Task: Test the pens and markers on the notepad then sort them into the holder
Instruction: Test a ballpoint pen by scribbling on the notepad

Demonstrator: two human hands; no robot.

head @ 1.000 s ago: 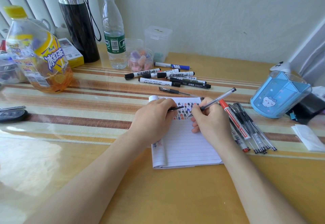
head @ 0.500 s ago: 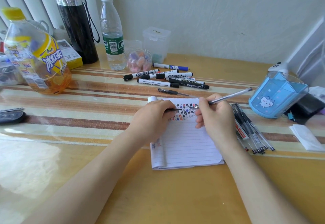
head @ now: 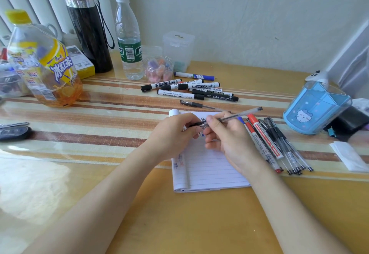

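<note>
**Striped desk (head: 95,134), where pen (head: 241,114) meets cap (head: 196,124)**

The desk runs wide under both forearms, and its glossy cover catches the daylight. The notepad (head: 209,166) lies directly beneath the fingers, with a few test scribbles showing between them. The blue holder (head: 316,108) stands well to the right of the right fingers, and no pen is visible in it. Markers (head: 189,90) lie scattered beyond the fingertips. A row of pens (head: 279,146) sits just beside the right hand (head: 227,136). That hand pinches the pen near its tip, the tail slanting up and to the right. The left hand (head: 173,134) pinches what looks like a small dark cap, held against the pen's tip end.

A skewed push could jab ink into the left fingertips or leave the cap loose. A slip would likely drop the pen into the row beside it, and the sorting would be muddled. The pen itself is slim and clear-barrelled, with a thin dark refill inside.
</note>
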